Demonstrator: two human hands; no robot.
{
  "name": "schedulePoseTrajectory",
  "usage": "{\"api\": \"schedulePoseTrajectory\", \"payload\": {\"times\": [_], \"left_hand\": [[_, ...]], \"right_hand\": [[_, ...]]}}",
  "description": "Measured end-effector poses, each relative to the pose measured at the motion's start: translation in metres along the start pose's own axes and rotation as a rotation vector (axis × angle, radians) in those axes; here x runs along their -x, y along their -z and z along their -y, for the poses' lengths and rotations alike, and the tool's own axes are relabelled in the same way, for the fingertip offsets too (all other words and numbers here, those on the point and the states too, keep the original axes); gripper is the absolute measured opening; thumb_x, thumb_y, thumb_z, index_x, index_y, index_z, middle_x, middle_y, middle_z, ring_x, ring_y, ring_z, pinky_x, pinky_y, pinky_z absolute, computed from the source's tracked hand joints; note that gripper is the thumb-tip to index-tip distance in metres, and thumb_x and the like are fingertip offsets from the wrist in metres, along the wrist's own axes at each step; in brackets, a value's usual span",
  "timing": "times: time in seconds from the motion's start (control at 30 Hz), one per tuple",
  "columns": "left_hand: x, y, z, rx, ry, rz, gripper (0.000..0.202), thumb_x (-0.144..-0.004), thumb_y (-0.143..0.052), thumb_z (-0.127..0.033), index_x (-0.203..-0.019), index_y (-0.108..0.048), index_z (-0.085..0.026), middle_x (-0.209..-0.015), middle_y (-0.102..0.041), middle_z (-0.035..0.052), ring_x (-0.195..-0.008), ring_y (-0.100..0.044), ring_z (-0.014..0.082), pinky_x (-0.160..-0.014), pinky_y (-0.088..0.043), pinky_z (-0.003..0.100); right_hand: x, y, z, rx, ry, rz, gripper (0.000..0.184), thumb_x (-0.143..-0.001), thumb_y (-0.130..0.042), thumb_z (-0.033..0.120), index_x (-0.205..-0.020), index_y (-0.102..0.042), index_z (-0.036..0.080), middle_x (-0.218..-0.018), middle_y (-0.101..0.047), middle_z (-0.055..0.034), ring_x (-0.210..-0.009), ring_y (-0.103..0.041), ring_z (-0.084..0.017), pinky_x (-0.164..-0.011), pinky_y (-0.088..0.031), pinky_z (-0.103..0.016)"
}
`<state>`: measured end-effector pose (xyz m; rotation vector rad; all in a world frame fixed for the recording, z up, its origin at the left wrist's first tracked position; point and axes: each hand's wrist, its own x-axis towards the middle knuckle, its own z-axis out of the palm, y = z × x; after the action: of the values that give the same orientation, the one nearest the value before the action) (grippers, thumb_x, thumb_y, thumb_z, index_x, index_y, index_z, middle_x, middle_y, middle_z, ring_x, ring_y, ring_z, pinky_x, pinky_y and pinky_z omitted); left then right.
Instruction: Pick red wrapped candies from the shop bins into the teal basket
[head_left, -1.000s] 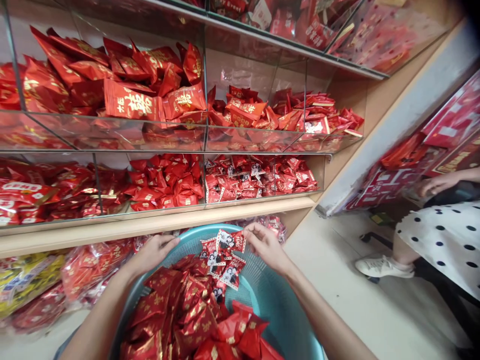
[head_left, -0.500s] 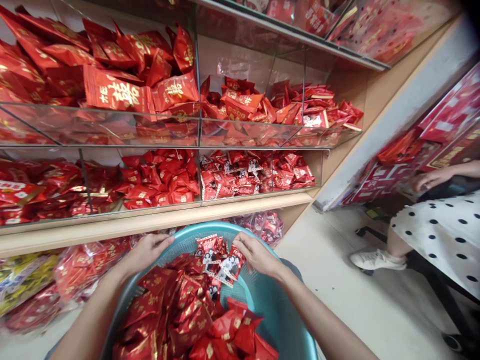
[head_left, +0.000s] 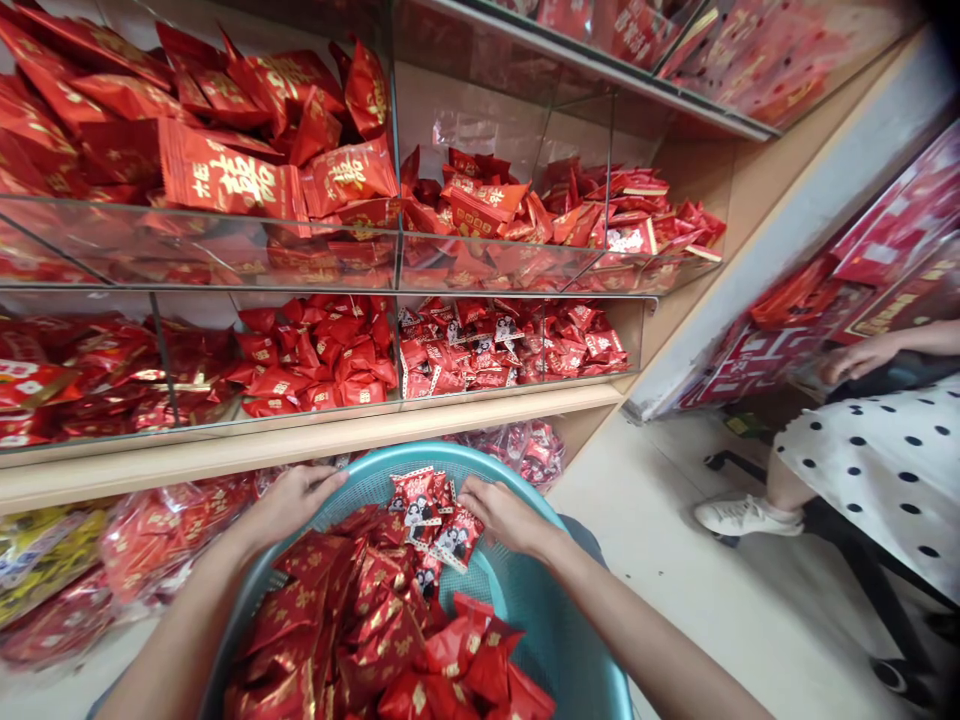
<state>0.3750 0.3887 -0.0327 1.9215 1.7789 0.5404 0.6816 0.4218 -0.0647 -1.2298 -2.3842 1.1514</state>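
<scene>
A round teal plastic basket (head_left: 536,475) with mesh sides stands below the shelves. My left hand (head_left: 296,505) is closed on its far left rim. Inside the basket, the fingers of my right hand (head_left: 506,515) pinch the upper edge of a small red candy packet (head_left: 459,538) with a black-and-white figure print. It touches several similar packets (head_left: 418,492) at the basket's far side. Larger dark red packets with gold print (head_left: 300,620) fill the left of the basket. Plain bright red packets (head_left: 472,650) lie nearest me. The teal bottom shows at the right.
Clear-fronted shelf bins (head_left: 330,355) full of red packets run across the front. Bagged goods (head_left: 169,525) lie under the wooden shelf edge (head_left: 525,405). At the right, a person in a dotted skirt (head_left: 877,465) sits on a wheeled chair (head_left: 847,545).
My right hand and the candy packet have shifted slightly left and down, closer to the other small packets. My left hand stays on the rim.
</scene>
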Motion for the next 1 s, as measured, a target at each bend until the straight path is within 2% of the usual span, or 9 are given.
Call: {"api": "schedulePoseTrajectory", "payload": {"times": [0.17, 0.43, 0.6, 0.7, 0.8, 0.9, 1.0], "left_hand": [[0.001, 0.001, -0.001, -0.005, -0.002, 0.005, 0.045, -0.077, -0.04, -0.051, -0.084, -0.072, -0.02, -0.073, -0.071, 0.0012, -0.069, -0.062, 0.0227, -0.063, -0.045, 0.026], [0.002, 0.001, 0.0, 0.003, -0.016, 0.004, 0.044, -0.077, -0.04, -0.05, -0.08, -0.071, -0.02, -0.073, -0.071, 0.0008, -0.068, -0.062, 0.0222, -0.063, -0.045, 0.026], [0.002, 0.001, 0.0, 0.006, -0.006, 0.01, 0.045, -0.077, -0.039, -0.051, -0.08, -0.071, -0.02, -0.074, -0.071, 0.0004, -0.07, -0.063, 0.0224, -0.064, -0.045, 0.025], [0.002, 0.002, -0.001, 0.012, 0.008, 0.035, 0.046, -0.078, -0.037, -0.051, -0.082, -0.07, -0.019, -0.075, -0.071, 0.0003, -0.072, -0.063, 0.0223, -0.065, -0.045, 0.024], [0.003, 0.002, -0.003, 0.012, 0.018, 0.061, 0.048, -0.08, -0.035, -0.052, -0.082, -0.069, -0.018, -0.077, -0.071, 0.001, -0.074, -0.063, 0.0223, -0.068, -0.045, 0.025], [0.003, 0.002, -0.003, 0.009, 0.01, 0.062, 0.049, -0.081, -0.035, -0.052, -0.083, -0.069, -0.017, -0.08, -0.072, 0.0024, -0.075, -0.063, 0.0231, -0.071, -0.044, 0.026], [0.003, 0.002, -0.002, 0.022, -0.004, 0.052, 0.049, -0.08, -0.036, -0.053, -0.083, -0.07, -0.018, -0.08, -0.072, 0.0031, -0.077, -0.064, 0.0241, -0.073, -0.045, 0.027]], "right_hand": [[-0.009, -0.006, -0.005, -0.015, -0.018, -0.095, 0.025, -0.09, -0.032, 0.04, -0.082, -0.045, 0.021, -0.047, -0.042, 0.0076, -0.035, -0.048, -0.007, -0.038, -0.034, -0.017], [-0.011, -0.012, -0.003, -0.219, -0.083, -0.178, 0.02, -0.089, -0.037, 0.038, -0.092, -0.045, 0.02, -0.048, -0.05, 0.0055, -0.042, -0.056, -0.012, -0.04, -0.042, -0.019], [-0.007, -0.015, -0.003, -0.181, -0.052, -0.222, 0.019, -0.088, -0.04, 0.034, -0.098, -0.045, 0.019, -0.056, -0.055, 0.0035, -0.043, -0.055, -0.01, -0.042, -0.042, -0.019], [-0.005, -0.017, -0.006, -0.109, -0.033, -0.249, 0.019, -0.088, -0.039, 0.031, -0.101, -0.046, 0.019, -0.068, -0.06, 0.0, -0.046, -0.055, -0.01, -0.044, -0.041, -0.02], [-0.003, -0.017, -0.007, -0.001, -0.023, -0.284, 0.02, -0.087, -0.039, 0.028, -0.103, -0.047, 0.018, -0.081, -0.063, -0.0041, -0.057, -0.059, -0.012, -0.053, -0.044, -0.023], [0.003, -0.014, 0.0, 0.117, -0.035, -0.293, 0.023, -0.086, -0.042, 0.029, -0.105, -0.048, 0.017, -0.095, -0.062, -0.0083, -0.08, -0.06, -0.017, -0.068, -0.046, -0.028], [0.012, -0.011, 0.012, 0.191, -0.033, -0.224, 0.032, -0.081, -0.052, 0.031, -0.11, -0.046, 0.018, -0.108, -0.056, -0.01, -0.095, -0.057, -0.021, -0.077, -0.046, -0.031]]}}
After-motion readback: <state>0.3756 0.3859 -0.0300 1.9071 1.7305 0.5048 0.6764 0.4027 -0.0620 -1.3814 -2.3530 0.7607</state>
